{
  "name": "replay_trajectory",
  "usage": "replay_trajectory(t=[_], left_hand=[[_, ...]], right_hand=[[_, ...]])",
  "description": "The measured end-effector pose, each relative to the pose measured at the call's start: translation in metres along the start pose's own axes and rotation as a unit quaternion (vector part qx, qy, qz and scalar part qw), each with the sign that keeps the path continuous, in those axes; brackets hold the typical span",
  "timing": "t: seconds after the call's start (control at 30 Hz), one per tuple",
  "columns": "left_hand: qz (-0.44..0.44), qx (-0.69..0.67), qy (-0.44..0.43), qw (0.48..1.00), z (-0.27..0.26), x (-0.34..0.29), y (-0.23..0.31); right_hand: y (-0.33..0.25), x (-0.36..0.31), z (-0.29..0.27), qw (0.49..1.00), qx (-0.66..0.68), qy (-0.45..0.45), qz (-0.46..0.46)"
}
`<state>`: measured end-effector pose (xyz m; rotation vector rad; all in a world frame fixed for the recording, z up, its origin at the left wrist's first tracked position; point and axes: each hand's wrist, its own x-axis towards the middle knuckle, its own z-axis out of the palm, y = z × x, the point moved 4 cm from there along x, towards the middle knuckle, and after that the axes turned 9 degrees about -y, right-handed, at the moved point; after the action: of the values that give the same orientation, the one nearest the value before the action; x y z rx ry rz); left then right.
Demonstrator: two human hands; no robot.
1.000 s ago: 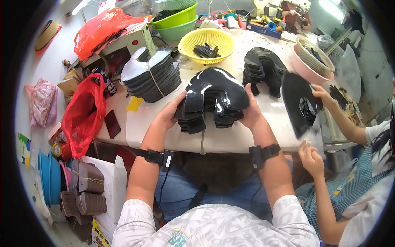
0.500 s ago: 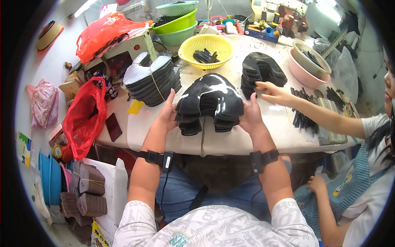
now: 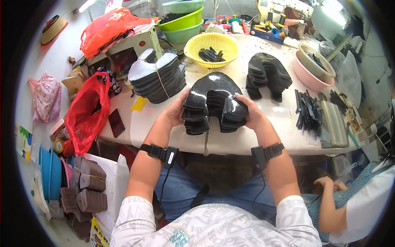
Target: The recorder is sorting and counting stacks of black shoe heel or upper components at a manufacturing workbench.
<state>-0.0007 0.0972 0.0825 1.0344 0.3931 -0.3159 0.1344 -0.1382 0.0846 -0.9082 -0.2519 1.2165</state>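
Observation:
A stack of glossy black horseshoe-shaped pieces (image 3: 214, 84), which look like shoe uppers, sits on the table in front of me with its opening toward me. My left hand (image 3: 177, 110) is closed against its left side, the fingers partly hidden behind it. On the other side my right hand (image 3: 252, 112) grips the stack, fingertips over its upper edge. The layers are uneven at the lower ends. To the right stands a second stack of black horseshoe-shaped pieces (image 3: 269, 70), apart from my hand. A pale-topped stack (image 3: 142, 73), tied with string, stands left of my left hand.
Beyond the stacks is a yellow basket (image 3: 191, 51) with black strips. At right lie loose black strips (image 3: 307, 111) and a pink basin (image 3: 304, 74). A red bag (image 3: 88, 115) and phone (image 3: 116, 122) are at left. A co-worker's hand (image 3: 325, 183) is below the right table edge.
The co-worker's arm has drawn back from the right-hand stack to beside the table. My right fingers have come over the stack's edge. The whole view has shifted slightly.

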Motion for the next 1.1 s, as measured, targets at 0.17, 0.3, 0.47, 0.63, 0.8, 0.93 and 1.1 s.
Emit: replay_trajectory(t=[0.17,0.3,0.47,0.63,0.8,0.93,1.1], left_hand=[[0.181,-0.111,-0.03,0.977,0.004,0.001,-0.011],[0.344,0.03,-0.159,0.925,0.016,-0.013,0.006],[0.35,0.177,-0.157,0.906,0.006,-0.02,0.01],[0.26,0.242,-0.157,0.922,-0.015,-0.019,-0.01],[0.326,0.19,-0.048,0.925,-0.004,-0.016,-0.022],[0.328,0.19,-0.079,0.922,0.001,-0.019,-0.023],[0.354,0.179,-0.091,0.913,0.011,-0.019,-0.021]], right_hand=[[0.009,-0.002,0.008,0.997,-0.034,0.01,-0.07],[0.003,-0.01,0.015,0.962,-0.165,-0.042,-0.212],[0.025,-0.016,-0.015,0.869,-0.406,-0.039,-0.282],[0.047,-0.016,-0.022,0.811,-0.512,-0.004,-0.283],[0.047,-0.019,-0.024,0.789,-0.53,0.01,-0.311],[0.052,-0.033,-0.007,0.771,-0.557,0.039,-0.304],[0.06,-0.048,0.03,0.694,-0.642,0.136,-0.296]])
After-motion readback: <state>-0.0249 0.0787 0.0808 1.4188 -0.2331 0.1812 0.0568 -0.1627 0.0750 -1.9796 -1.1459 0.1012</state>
